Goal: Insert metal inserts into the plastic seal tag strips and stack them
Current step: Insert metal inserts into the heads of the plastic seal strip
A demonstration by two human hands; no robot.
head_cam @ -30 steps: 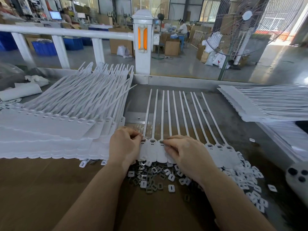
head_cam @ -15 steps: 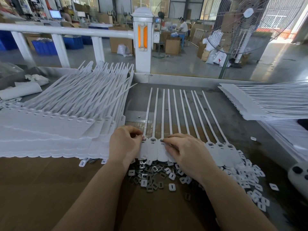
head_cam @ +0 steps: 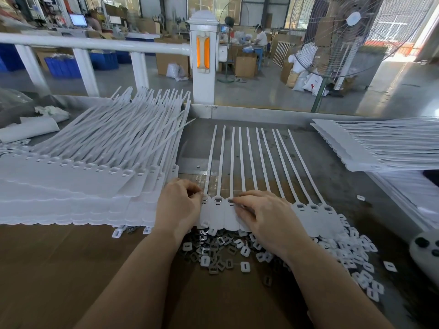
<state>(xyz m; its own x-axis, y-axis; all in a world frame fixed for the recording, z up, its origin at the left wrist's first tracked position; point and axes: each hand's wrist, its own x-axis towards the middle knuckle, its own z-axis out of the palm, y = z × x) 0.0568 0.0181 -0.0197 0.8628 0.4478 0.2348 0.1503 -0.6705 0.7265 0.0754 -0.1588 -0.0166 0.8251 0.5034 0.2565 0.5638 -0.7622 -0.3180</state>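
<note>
A white strip of joined seal tags (head_cam: pixel 240 167) lies flat on the table before me, tails pointing away. My left hand (head_cam: pixel 178 206) has its fingers curled at the strip's leftmost tag head, pinching there; what it pinches is too small to make out. My right hand (head_cam: pixel 263 214) lies over the middle tag heads, its fingertips on a small metal insert (head_cam: pixel 231 200) at the third tag's slot. Three tag heads at the right end (head_cam: pixel 313 207) show dark inserts in their slots. A loose heap of metal inserts and white caps (head_cam: pixel 218 252) lies just below the strip.
A tall fanned stack of tag strips (head_cam: pixel 78 174) fills the left. Another stack (head_cam: pixel 380 148) lies at the far right. White caps (head_cam: pixel 356 255) are scattered at the right, next to a grey device (head_cam: pixel 425 250). A white railing post (head_cam: pixel 204 60) stands behind the table.
Both hands stay at the tag heads with only small finger movements; the strip has not shifted.
</note>
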